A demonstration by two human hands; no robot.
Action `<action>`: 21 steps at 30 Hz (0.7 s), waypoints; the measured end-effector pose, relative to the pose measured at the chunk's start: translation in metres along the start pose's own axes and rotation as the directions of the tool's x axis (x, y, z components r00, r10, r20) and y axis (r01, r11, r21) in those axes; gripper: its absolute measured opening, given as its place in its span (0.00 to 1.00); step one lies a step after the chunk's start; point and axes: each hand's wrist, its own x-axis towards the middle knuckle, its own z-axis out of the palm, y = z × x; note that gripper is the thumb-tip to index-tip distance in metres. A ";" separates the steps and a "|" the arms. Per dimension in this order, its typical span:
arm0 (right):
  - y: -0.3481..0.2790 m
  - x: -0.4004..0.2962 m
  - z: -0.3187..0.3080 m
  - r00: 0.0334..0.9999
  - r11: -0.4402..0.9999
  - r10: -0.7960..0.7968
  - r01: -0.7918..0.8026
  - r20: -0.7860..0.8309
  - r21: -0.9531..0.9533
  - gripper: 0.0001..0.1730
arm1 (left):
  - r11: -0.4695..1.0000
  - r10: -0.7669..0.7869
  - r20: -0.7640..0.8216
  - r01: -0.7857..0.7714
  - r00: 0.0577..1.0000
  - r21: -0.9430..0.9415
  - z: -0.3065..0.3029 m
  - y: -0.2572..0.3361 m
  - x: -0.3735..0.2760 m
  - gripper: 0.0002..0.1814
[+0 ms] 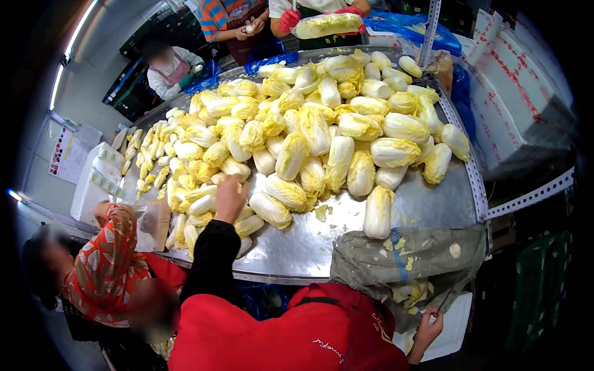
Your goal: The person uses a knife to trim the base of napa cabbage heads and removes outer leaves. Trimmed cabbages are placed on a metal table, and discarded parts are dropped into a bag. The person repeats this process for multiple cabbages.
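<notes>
My left hand (230, 198), in a black sleeve, reaches into the left part of a large heap of napa cabbages (292, 155). Its fingertips are over the pale yellow heads, and I cannot make out whether they grip one. Low at the right, my right hand (427, 331) is closed around the pale handle of a thin-bladed knife (446, 297). Beside the blade, a grey mesh sack (366, 255) with a blue stripe drapes over the table edge, with loose leaf scraps on it. One cabbage (378, 213) lies apart from the heap, just above the sack.
The heap rests on a metal table (297, 252) with a perforated metal rail (464, 153) along the right. A white foam box (457, 320) sits below my right hand. Stacked foam boxes (515, 88) stand at right. A co-worker's patterned sleeve (109, 259) is close at left; several people work opposite.
</notes>
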 end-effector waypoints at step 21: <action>-0.009 -0.024 0.014 0.999 1.000 -0.028 0.028 -0.040 -0.001 0.06 | 0.854 0.340 0.286 -0.166 0.896 -0.493 0.045 0.058 -0.063 0.39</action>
